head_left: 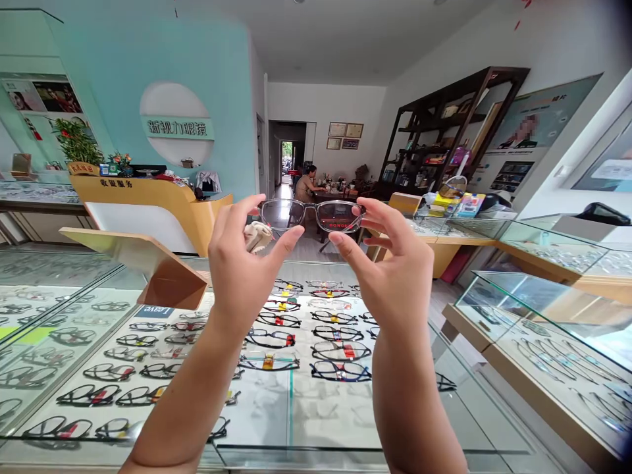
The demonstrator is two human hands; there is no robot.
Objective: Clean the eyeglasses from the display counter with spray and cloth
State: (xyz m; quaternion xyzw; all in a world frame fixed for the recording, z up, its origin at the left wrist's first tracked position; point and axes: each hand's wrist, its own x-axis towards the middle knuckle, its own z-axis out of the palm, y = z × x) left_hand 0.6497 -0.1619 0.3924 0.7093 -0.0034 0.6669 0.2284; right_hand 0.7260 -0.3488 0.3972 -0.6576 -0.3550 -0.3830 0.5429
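A pair of eyeglasses with a thin dark frame is held up level in front of me, above the glass display case. Red lettering shows on its right lens. My left hand is closed on the left end of the frame, with a crumpled pale cloth tucked in the same hand. On the opposite end, my right hand pinches the frame between thumb and fingers. Beneath my arms, rows of eyeglasses with coloured tags lie inside the case.
A tilted wooden-edged stand or mirror rests on the glass at left. Behind it is a yellow-and-white counter. More glass cases line the right side. A person sits at a far table, near a dark shelf.
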